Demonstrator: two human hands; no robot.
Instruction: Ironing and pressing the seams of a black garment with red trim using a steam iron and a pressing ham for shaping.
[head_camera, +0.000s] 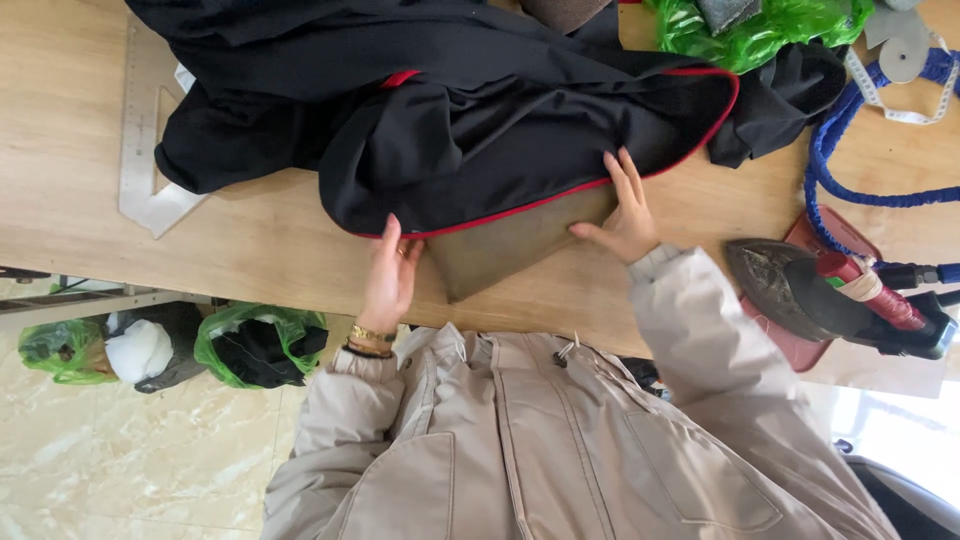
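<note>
A wooden table (250, 240) fills the upper part of the view, and across it, from 10 to 2 o'clock, a large black garment (450, 130) edged with red piping (540, 200) is spread in loose folds. From under its near edge, at about 6 o'clock of the garment, a flat brown pad (505, 250) is seen to stick out towards the table edge. At 3 o'clock a dark iron (800, 290) is rested on a red mat (790, 350), with a blue cord (850, 170) looped above it. A clear plastic ruler (140, 150) is laid at 9 o'clock, and green bags (760, 30) are piled at 1 o'clock.

The left hand (390, 280) is laid nearly flat, fingers together and extended, on the piped hem and the pad's left corner; nothing is gripped. The right hand (625, 210) is spread open, fingers splayed, and is pressed on the hem where it crosses the pad's right end; nothing is closed in it either.

The step in hand is judged to be the smoothing and lining up of the piped hem over the pad. For the next move, the hem would need to be kept taut and flat between the 2 hands, with 1 hand freed only once the cloth lies steady.
</note>
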